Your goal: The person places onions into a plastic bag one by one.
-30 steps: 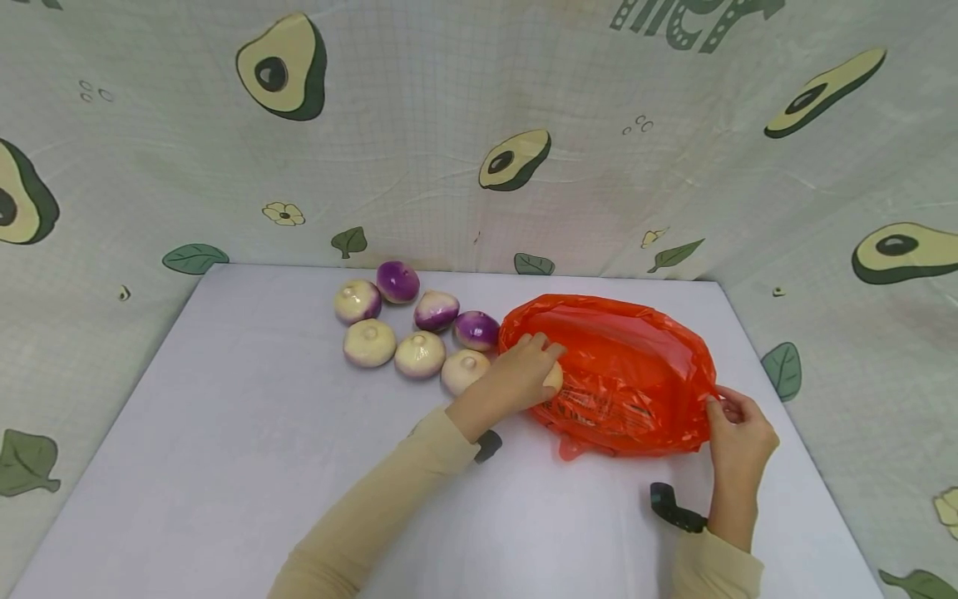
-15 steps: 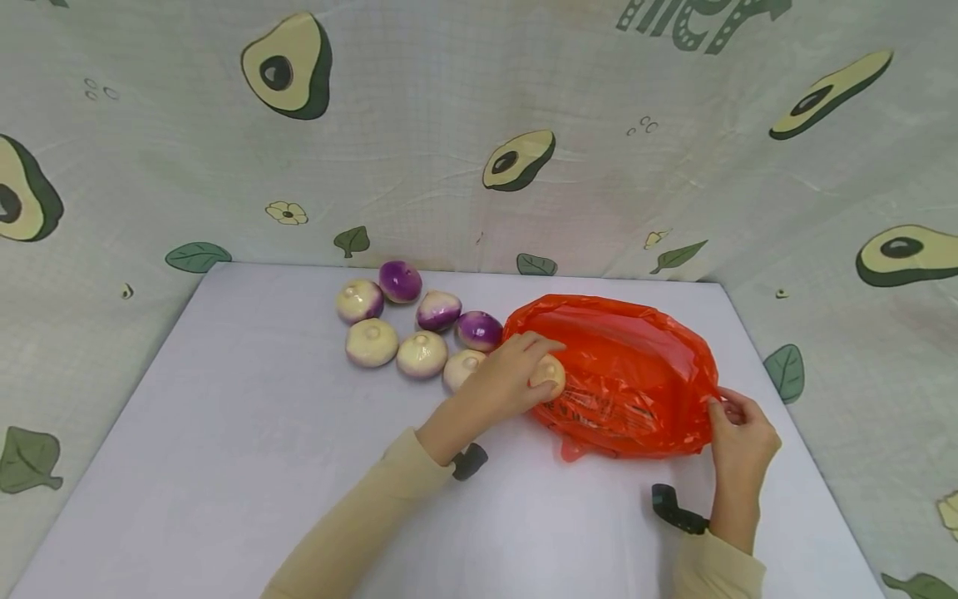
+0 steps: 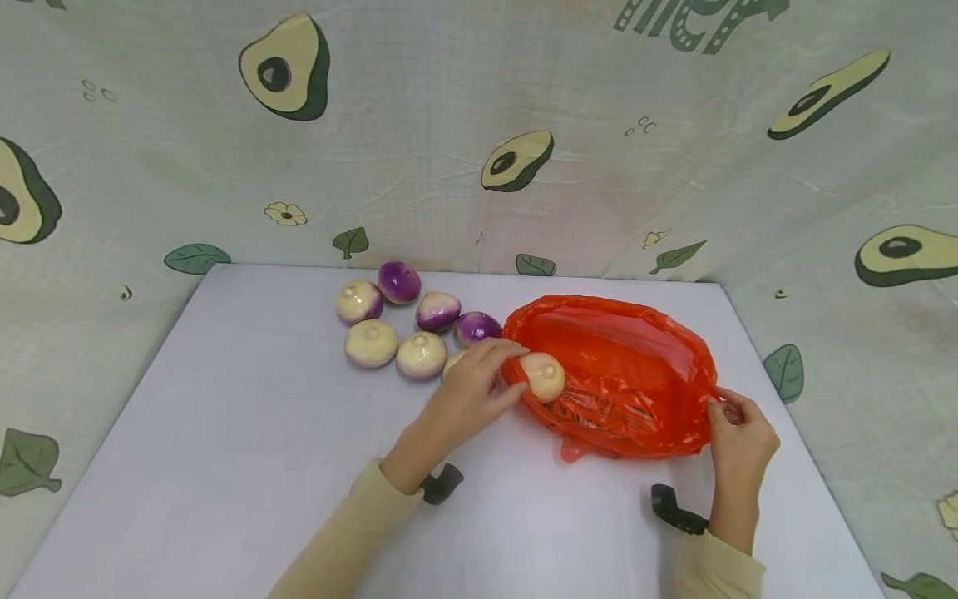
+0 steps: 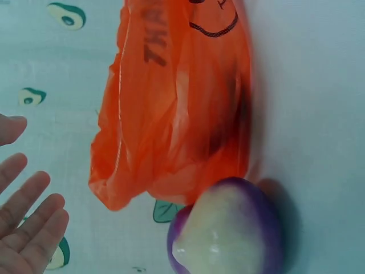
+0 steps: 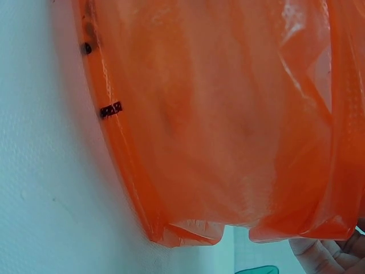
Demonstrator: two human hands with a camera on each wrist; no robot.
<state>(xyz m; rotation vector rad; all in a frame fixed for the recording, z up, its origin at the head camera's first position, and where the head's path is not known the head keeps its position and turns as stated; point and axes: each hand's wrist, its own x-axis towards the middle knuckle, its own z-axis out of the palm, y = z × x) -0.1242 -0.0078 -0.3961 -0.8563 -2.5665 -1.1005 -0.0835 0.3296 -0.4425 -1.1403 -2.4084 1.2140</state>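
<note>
A red plastic bag (image 3: 621,366) lies with its mouth spread wide on the white table. Just inside its left rim is a pale turnip (image 3: 544,377). My left hand (image 3: 462,401) is beside that rim, fingers extended toward the turnip and holding nothing; the left wrist view shows the fingers (image 4: 34,228) spread apart. At the bag's right edge my right hand (image 3: 741,437) pinches the rim between thumb and fingers. A purple-and-white turnip (image 4: 228,234) stands close by the bag in the left wrist view.
Several turnips (image 3: 422,355) are grouped left of the bag, one partly hidden behind my left hand. A cloth printed with avocados (image 3: 516,160) hangs behind the table (image 3: 224,433). Dark wrist-worn devices (image 3: 677,509) show under both wrists.
My left hand has let go of the turnip inside the bag and drawn back left, its fingers opening. The right hand keeps its hold on the rim.
</note>
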